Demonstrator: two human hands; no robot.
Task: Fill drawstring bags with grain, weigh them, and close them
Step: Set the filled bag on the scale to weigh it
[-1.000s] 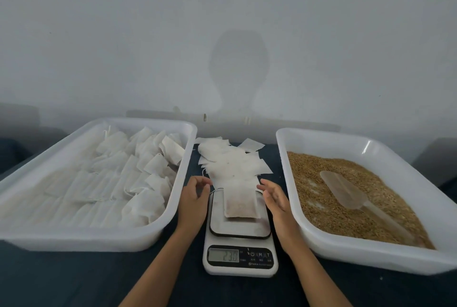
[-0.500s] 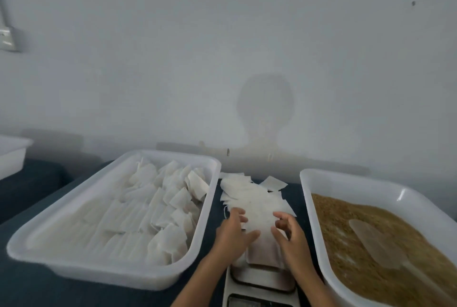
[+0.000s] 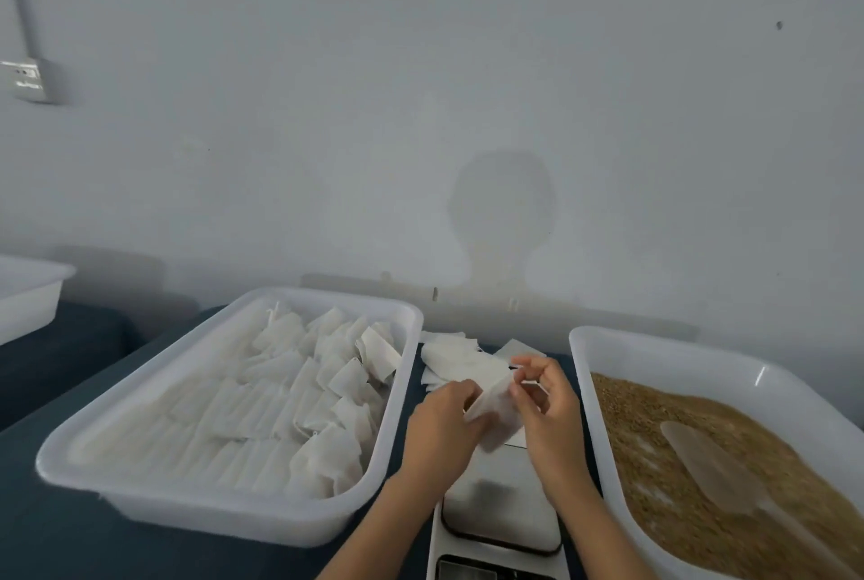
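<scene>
**Bag off the scale, both hands at its mouth**

A second ago the filled bag lay flat on the scale platform with your hands hovering either side. Half a second ago both hands had closed in on it. Now the bag (image 3: 493, 411) is lifted clear of the scale (image 3: 502, 502) and held just above its far edge, tilted, between your two hands. The platform is bare; the display at the bottom edge is cut off and unreadable.

Grip: your left hand (image 3: 442, 432) has its fingers curled round the lower left part of the bag. Your right hand (image 3: 544, 406) pinches the bag's upper right corner between thumb and fingertips. Whether that pinch is on the drawstring itself or only on fabric, the blur will not let me say.

Around you: tray of finished bags (image 3: 224, 493) to the left, loose pile of empty bags (image 3: 453, 357) behind your hands on the dark table (image 3: 51, 537), grain tray (image 3: 654, 362) to the right with the scoop (image 3: 701, 458) lying in the grain, untouched.

Reading: weighing looks done for this bag, and you are at the closing step. Next likely calls for pulling the string tight while the left hand steadies the body. Keep the mouth uppermost; tilted as it is, grain could spill onto the scale before the string draws shut.
</scene>
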